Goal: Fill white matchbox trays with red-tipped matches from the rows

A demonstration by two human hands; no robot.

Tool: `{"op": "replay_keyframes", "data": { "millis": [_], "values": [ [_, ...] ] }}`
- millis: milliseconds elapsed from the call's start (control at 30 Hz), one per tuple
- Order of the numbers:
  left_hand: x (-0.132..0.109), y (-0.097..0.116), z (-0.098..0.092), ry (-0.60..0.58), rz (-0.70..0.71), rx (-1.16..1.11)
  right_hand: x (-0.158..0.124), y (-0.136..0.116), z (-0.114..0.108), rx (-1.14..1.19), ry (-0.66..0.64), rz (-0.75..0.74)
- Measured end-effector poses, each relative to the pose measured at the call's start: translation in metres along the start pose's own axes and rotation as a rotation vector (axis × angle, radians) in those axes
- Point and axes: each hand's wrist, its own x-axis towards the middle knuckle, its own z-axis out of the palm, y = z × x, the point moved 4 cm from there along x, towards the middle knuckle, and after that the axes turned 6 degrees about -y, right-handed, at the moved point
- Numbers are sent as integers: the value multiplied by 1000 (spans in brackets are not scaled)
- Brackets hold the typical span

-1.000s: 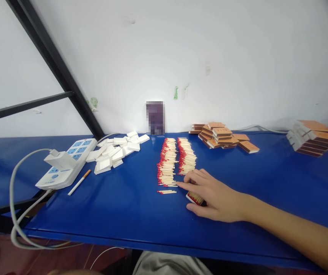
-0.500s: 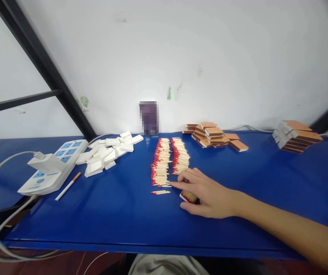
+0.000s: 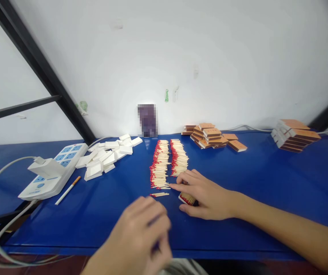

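My right hand [image 3: 204,196] rests on the table around a small white matchbox tray [image 3: 186,198] full of red-headed matches. The thumb is at the tray's near side and the other fingers at its far side. Its index fingertip lies close to the lower end of a long row of matches [image 3: 160,166]. A second, shorter row [image 3: 179,158] runs beside that one. A few loose matches [image 3: 160,194] lie just below the rows. My left hand [image 3: 141,233], blurred by motion, is over the table's front edge, fingers bent. Whether it holds anything is hidden.
White empty trays [image 3: 106,154] are heaped at the left. Orange matchbox sleeves [image 3: 209,133] form a pile at the back, with another stack [image 3: 295,133] at the far right. A cigarette [image 3: 68,190] lies beside a power strip [image 3: 57,172] with a white cable.
My left hand has come into view from below, to the left of the tray. My right hand stays around the tray. The view has shifted slightly.
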Motion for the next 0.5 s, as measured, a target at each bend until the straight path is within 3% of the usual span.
{"op": "replay_keyframes", "data": {
  "millis": [33, 133, 233, 500],
  "values": [
    [-3, -14, -9, 135, -17, 161, 0, 0, 0, 0, 3, 4],
    [-10, -46, -18, 232, -54, 353, 0, 0, -1, 7, -3, 24],
    [-13, -54, -17, 211, -89, 385, 0, -1, 0, 10, -19, 31],
    [-9, -41, -7, 61, -80, 402, 0, -2, -1, -5, -9, 25]
  ]
}}
